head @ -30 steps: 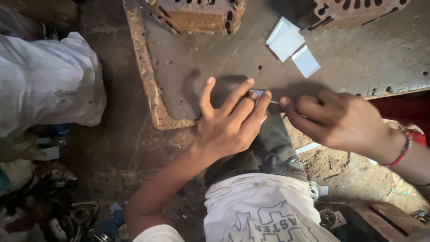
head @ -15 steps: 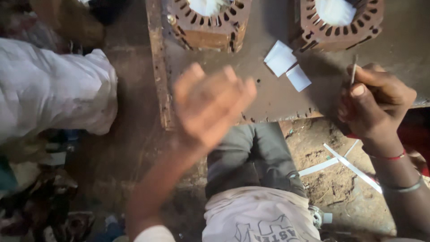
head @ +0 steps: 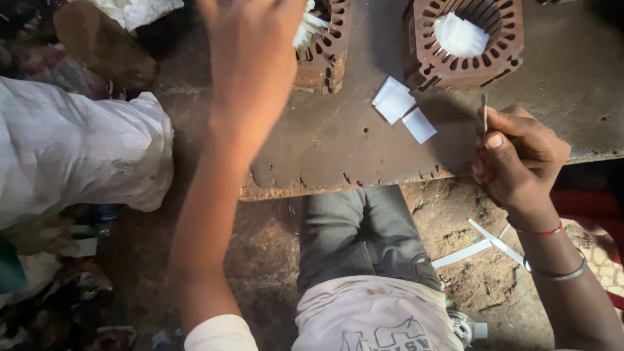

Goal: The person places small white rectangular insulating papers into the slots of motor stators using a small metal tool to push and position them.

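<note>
Head view: nearest, the right hand [head: 517, 156] pinches a thin tool [head: 484, 112] upright at the worktop [head: 325, 149] edge. Two paper slips [head: 403, 107] lie loose, uninserted. Farther, the left hand [head: 253, 45], fingers spread, reaches the left stator [head: 322, 45]; both stators hold white paper.

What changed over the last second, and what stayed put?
The left hand left the spot beside the right hand and reached up to the left stator. The right hand drew right, holding a thin tool upright. The white paper pieces stayed on the bench.
</note>
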